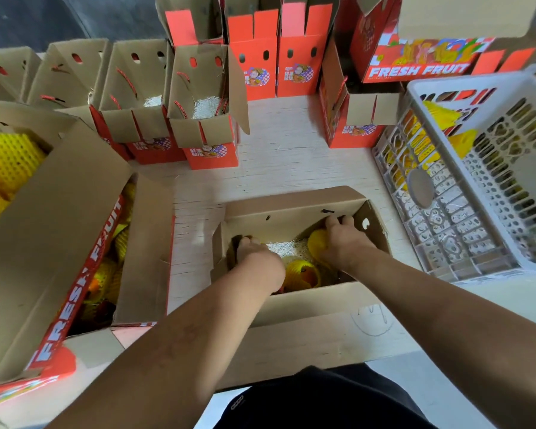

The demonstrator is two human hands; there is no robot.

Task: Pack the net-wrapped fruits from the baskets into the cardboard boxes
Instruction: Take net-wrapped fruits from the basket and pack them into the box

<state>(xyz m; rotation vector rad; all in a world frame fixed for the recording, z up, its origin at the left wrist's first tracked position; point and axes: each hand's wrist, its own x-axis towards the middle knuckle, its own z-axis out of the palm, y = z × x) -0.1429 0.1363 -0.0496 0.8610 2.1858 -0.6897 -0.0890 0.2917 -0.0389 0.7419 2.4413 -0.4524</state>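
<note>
An open cardboard box (pixel 291 209) lies in front of me with pale shredded paper at its bottom. Both my hands reach down into it. My right hand (pixel 342 241) grips a fruit in yellow net (pixel 317 241) near the box's far right corner. My left hand (pixel 254 253) is curled at the box's left end; what it holds is hidden. Another net-wrapped orange fruit (pixel 300 274) lies in the box between my wrists. A white plastic basket (pixel 464 187) at the right holds a few yellow nets.
A large "FRESH FRUIT" box (pixel 59 243) at the left holds several net-wrapped fruits. Small open red boxes (pixel 211 131) with paper filling stand in a row at the back. More red boxes (pixel 415 63) stand behind the basket. Bare pale tabletop (pixel 276 162) lies between them.
</note>
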